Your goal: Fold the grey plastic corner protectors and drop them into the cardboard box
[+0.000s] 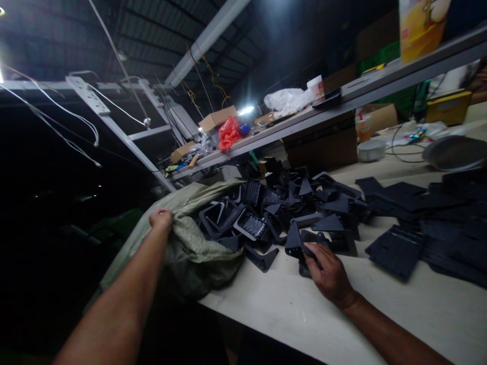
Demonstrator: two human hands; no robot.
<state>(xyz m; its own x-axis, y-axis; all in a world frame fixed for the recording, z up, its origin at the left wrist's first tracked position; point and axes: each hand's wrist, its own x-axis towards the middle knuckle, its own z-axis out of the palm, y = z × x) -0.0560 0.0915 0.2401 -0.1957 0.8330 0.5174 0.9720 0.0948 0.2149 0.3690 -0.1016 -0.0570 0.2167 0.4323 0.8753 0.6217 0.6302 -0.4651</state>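
My left hand (161, 219) is closed on the edge of a pale green woven sack (190, 238), whose mouth gapes towards the table. Black plastic parts (251, 225), some framed and some angled like brackets, spill from the sack mouth across the tabletop in a heap. At the near side of that heap, my right hand (327, 271) has its thumb and fingers closed on a black angled plastic part (293, 241). One loose angled part (262, 257) lies between the sack and my right hand.
Flat black plastic panels (397, 251) lie piled on the right of the pale table (289, 314). A raised shelf (274, 129) behind carries a red plastic bag (229, 133), clear wrap and a drink cup. Beneath it stand a cardboard box (321, 144) and a round bowl (454, 152).
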